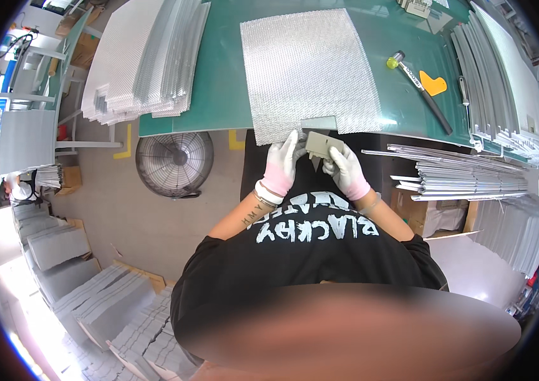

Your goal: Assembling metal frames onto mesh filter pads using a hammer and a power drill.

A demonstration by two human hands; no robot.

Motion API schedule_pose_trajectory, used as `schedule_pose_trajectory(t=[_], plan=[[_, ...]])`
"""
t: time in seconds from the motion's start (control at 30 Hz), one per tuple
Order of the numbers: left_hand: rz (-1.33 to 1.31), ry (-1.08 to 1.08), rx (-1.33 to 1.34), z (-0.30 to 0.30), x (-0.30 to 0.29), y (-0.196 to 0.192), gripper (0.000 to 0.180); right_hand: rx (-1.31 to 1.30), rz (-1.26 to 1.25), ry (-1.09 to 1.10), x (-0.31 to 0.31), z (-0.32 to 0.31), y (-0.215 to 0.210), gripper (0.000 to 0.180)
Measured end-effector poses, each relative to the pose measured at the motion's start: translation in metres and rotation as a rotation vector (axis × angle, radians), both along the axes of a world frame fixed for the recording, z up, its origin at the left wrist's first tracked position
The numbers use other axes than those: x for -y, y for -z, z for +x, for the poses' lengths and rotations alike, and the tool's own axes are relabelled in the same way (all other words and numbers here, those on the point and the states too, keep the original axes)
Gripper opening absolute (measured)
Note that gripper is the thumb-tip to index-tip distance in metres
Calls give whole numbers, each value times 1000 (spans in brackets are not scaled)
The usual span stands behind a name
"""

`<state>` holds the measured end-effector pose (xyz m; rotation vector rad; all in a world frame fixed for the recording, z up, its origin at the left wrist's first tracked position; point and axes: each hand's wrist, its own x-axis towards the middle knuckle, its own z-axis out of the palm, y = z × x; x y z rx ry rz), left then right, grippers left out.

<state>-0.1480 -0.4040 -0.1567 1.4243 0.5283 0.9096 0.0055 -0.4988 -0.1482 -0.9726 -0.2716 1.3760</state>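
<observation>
While both clamp flat grey plate (323,145) | left hand (281,166), right hand (346,168) | woven mesh sheet (311,70) beside

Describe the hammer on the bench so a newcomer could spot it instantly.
Start at the green work table and find the square metal mesh sheet in its middle. To the right of the sheet lies the hammer, angled across the table beside an orange plastic piece. Its long dark handle and yellow-tipped head set it apart.
</observation>
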Motion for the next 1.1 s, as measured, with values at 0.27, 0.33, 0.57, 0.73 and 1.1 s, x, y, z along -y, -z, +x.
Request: schedule_pose_trajectory(t=[0.27,0.33,0.57,0.73,1.1], plan=[[55,-30,-88,-5,4,10,32,340,-76,-176,-9,25,-4,22],[-1,-26,-39,-2,6,-1,31,340,-110,-198,-8,33,-2,23],[-670,39,-200,6,6,-19,29,425,-197,153,-10,7,-19,27],[-570,131,-256,-2,-3,-16,26,346,-231,241,-9,4,-16,24],[-698,227,-104,-6,-1,-19,25,228,-223,298,-8,3,-12,24]])
